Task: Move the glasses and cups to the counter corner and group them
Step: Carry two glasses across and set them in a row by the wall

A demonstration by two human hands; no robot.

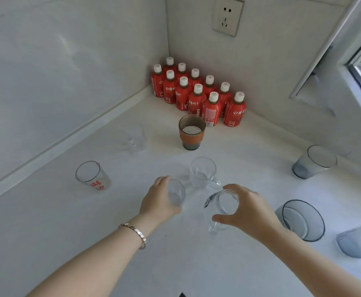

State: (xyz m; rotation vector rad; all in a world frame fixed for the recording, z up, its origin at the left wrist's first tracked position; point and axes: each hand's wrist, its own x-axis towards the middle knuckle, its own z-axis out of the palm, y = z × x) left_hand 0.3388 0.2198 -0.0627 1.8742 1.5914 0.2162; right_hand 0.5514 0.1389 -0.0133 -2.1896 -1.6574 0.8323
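Left hand point(159, 197) wraps a small clear glass point(176, 195); right hand point(242, 207) clamps a clear mug point(222, 207) by its rim. Both carried upright. Best set down beyond the grips, beside the orange-sleeved cup point(192, 132), rims apart.

Red bottles point(196, 93): twelve
Clear glasses point(93, 176): five, perhaps; one point(133, 140) is faint
Grey tumblers point(313, 161): three
Orange-sleeved cup point(192, 131): one
Hands point(160, 200): two
Wall socket point(227, 16): one
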